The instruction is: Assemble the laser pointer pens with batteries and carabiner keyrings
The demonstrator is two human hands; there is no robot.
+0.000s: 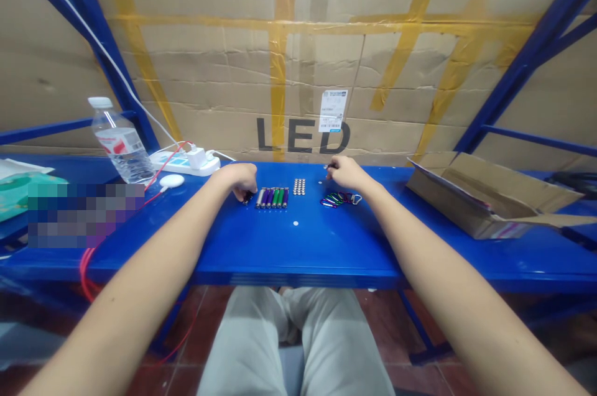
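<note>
My left hand [240, 178] rests on the blue table [298, 247] with fingers curled round a small dark cylinder at the left end of a row of small coloured cylinders [273, 198], silver, purple and green. My right hand [342, 173] is closed in a pinch on a small thin dark item, above a heap of coloured carabiner clips [339, 199]. Between the hands lies a block of small round button cells [299, 186]. One loose cell [295, 222] lies nearer to me.
An open cardboard box [485, 194] lies at the right. A water bottle [119, 144], a white power strip [186, 161] with red cable and a white puck [171, 181] stand at the left. Cardboard marked LED [303, 135] backs the table, between blue shelf posts.
</note>
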